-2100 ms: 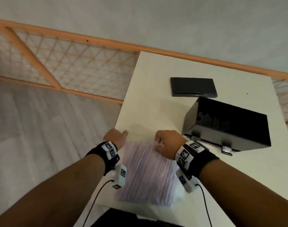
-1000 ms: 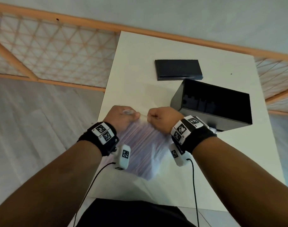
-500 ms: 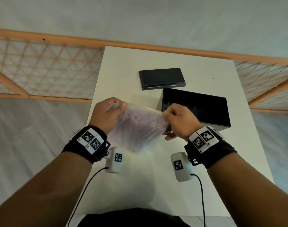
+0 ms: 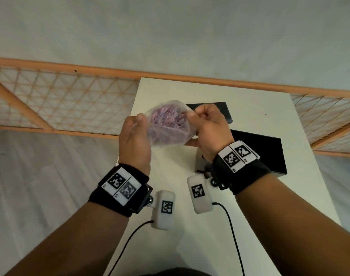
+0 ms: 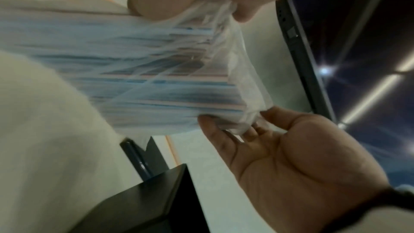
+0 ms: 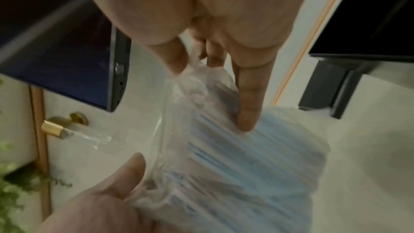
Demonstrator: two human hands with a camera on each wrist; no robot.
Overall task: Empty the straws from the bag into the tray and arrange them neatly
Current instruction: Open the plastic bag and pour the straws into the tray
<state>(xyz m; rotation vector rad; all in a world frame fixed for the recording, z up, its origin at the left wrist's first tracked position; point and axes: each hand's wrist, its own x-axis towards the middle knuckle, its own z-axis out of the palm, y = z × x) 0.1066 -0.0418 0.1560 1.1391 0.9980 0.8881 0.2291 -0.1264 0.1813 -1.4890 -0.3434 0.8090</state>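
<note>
I hold the bag [image 4: 168, 124] up in the air between my two hands, above the white surface [image 4: 170, 246], toward 12 o'clock from my wrists. It is a thin, clear plastic bag, wrinkled at the mouth, and it is full of straws [image 4: 166, 118]. In the head view I look into the open mouth and see the straw ends as a dense pink and purple mass. In the wrist views the straws look like long pale blue and white stripes lying side by side through the film.

My left hand [image 4: 135, 144] pinches the rim at 9 o'clock of the mouth between thumb and fingers. My right hand [image 4: 209, 132] pinches the rim at 3 o'clock; its fingers are curled round the plastic, with one finger stretched along the side of the bag.

The black tray [image 4: 255, 154] stands on the surface at 4 o'clock from the bag, well apart from it, and my right wrist covers its near corner. A flat black lid [image 4: 226, 114] lies at 2 o'clock, partly hidden behind my right hand.

Both wrist views are blurred, so I cannot count the straws or see single ones clearly. The bottom of the bag is hidden behind my hands in the head view.
</note>
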